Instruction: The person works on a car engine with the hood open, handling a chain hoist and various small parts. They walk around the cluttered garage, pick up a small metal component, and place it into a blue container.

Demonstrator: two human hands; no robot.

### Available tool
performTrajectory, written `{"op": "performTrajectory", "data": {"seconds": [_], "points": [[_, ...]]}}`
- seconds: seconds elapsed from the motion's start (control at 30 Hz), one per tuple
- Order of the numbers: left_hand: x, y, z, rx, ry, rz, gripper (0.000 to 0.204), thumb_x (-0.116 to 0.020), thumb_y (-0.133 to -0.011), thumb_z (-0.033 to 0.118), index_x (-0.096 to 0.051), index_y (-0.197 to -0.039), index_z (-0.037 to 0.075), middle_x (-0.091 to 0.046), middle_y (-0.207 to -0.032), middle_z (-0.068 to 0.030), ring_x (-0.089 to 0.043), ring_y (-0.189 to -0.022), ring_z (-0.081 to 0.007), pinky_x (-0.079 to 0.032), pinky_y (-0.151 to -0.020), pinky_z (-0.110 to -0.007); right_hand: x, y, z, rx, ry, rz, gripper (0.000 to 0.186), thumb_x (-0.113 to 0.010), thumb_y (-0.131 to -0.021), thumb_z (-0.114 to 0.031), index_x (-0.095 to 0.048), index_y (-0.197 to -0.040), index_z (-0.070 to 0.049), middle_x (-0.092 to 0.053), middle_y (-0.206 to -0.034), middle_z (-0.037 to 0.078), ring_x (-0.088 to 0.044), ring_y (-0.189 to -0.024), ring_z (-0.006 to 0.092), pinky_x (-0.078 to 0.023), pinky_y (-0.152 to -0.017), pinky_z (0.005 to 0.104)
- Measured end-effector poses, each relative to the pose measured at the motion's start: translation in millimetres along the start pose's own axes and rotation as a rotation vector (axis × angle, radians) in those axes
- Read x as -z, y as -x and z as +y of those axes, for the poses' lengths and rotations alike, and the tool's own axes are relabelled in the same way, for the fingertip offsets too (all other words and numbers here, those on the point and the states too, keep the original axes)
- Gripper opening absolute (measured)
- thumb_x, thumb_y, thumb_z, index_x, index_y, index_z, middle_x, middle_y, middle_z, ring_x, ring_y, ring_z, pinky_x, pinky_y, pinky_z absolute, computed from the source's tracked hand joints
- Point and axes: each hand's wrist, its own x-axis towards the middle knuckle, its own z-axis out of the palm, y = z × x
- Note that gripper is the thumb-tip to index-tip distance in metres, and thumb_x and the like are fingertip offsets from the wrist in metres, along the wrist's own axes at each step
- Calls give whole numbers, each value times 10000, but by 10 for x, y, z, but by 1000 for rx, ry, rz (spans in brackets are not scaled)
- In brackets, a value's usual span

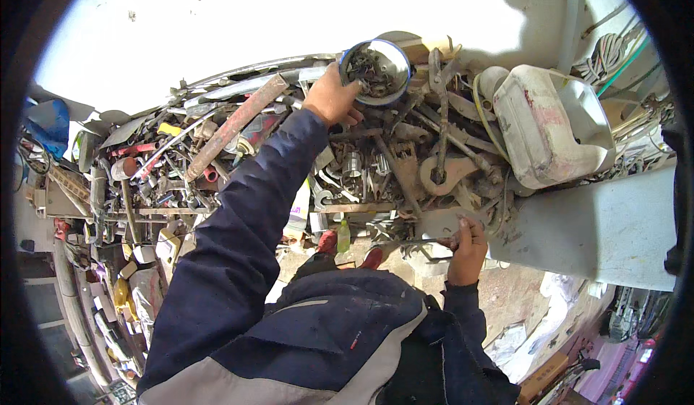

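My left hand (331,97) reaches across to the far side of the cluttered workbench. Its thumb and fingers grip the near left edge of a round white bowl (396,59) with a blue rim. Dark, crumbly scraps (369,69) lie inside the bowl. Lower and to the right, my right hand (468,252) is closed around the end of a slim dark tool (426,242). The tool points left, beyond the bench's near edge; its exact kind cannot be made out.
Wrenches, sockets, bars and rusty metal parts crowd the bench. A red-brown bar (237,126) slants across the pile. To the right stand a dirty cut-open white jug (546,130) and a pale grey panel (593,224). A green bottle (343,236) is by my red shoes.
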Motion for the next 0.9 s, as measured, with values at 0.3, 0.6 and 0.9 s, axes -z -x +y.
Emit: {"op": "performTrajectory", "data": {"seconds": [0.3, 0.6, 0.9], "points": [[-30, 401, -256, -216, -33, 297, 546, -633, -1029, 182, -486, -1519, -9, -780, -837, -178, -767, -657, -284, -600, -612, -396, -5, 285, 439, -284, 37, -142, 301, -646, -1081, -189, -695, -1261, 47, -554, -794, -12, -534, -670, 73, -678, -706, 356], [-525, 1259, -932, -1085, -760, -384, 410, -750, -798, 160, -737, -1201, 86, -733, -1186, -62, -650, -1224, -286, -549, -1017, -449, -383, 204, 476, -129, 194, -300, 307, -650, -1075, -189, -707, -1257, 51, -704, -983, 75, -667, -816, 124, -640, -698, 319], [-114, 1169, -1061, -1106, -1015, -568, 330, -680, -819, 214, -751, -1126, 116, -644, -1357, -73, -578, -1278, -300, -451, -1188, -484, -637, 336, 456, -272, 80, -314, 299, -663, -1085, -219, -713, -1288, -4, -618, -928, 1, -570, -731, 52, -654, -687, 313]]}}
